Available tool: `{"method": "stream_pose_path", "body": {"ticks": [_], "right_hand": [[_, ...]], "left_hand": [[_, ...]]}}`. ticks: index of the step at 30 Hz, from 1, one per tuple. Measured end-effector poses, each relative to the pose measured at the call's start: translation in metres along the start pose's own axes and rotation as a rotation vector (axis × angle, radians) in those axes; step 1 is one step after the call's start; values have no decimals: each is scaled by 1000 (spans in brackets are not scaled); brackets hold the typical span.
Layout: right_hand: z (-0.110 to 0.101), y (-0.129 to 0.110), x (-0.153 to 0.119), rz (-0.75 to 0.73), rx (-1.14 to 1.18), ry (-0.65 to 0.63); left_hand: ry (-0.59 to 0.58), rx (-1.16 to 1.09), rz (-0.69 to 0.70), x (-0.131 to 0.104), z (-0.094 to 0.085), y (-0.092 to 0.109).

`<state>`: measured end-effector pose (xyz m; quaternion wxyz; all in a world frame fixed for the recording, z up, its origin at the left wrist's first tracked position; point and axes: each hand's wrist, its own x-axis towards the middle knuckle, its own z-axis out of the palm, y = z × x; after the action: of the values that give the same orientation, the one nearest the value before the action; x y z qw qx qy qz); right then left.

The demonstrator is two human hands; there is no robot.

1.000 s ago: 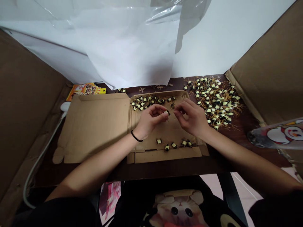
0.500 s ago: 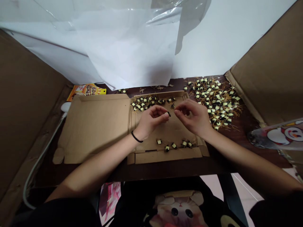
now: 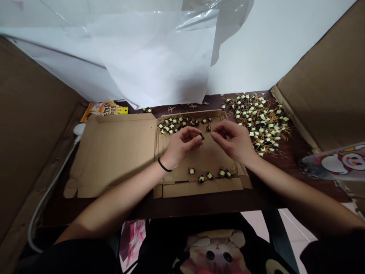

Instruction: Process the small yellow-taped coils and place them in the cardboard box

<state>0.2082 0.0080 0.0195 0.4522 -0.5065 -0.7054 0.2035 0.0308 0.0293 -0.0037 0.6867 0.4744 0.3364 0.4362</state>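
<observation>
Between thumb and forefinger, my left hand (image 3: pixel 184 144) pinches a small black transformer (image 3: pixel 202 136), its tip showing past the fingers. My right hand (image 3: pixel 232 140) is closed in a pinch just right of it, on what looks like one of its thin wire leads, very faint here. Both hands hover over a shallow cardboard box (image 3: pixel 199 188). Inside the box, a cluster of yellow-taped small transformers (image 3: pixel 176 123) lies along the back. Several more transformers (image 3: pixel 210 176) are spread near the front edge.
A large heap of transformers (image 3: pixel 262 121) with copper-coloured leads covers the table at right. The box's open lid (image 3: pixel 114 152) lies flat at left. Behind it are a yellow-orange packet (image 3: pixel 105 108) and a white cable (image 3: pixel 54 186). Cardboard walls (image 3: pixel 327 83) flank the table; a printed plastic pouch (image 3: pixel 336 163) is at right.
The transformer has turned slightly in my left fingertips, and its tip sits a little differently. My right hand has shifted only very slightly. Everything else looks unchanged.
</observation>
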Motion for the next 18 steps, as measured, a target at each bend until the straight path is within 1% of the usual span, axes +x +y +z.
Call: {"method": "stream_pose_path", "body": {"ticks": [6, 9, 13, 15, 18], "right_hand": [[-1, -1, 0, 15, 20, -5], [-2, -3, 1, -34, -2, 4], [-4, -6, 0, -112, -90, 18], [-4, -6, 0, -100, -94, 15], [-3, -4, 1, -38, -34, -7]], "left_hand": [[-28, 10, -2, 0, -1, 0], [-21, 17, 1, 0, -1, 0], [-10, 24, 8, 0, 0, 0], [-11, 23, 10, 0, 0, 0], [-21, 12, 7, 0, -1, 0]]}}
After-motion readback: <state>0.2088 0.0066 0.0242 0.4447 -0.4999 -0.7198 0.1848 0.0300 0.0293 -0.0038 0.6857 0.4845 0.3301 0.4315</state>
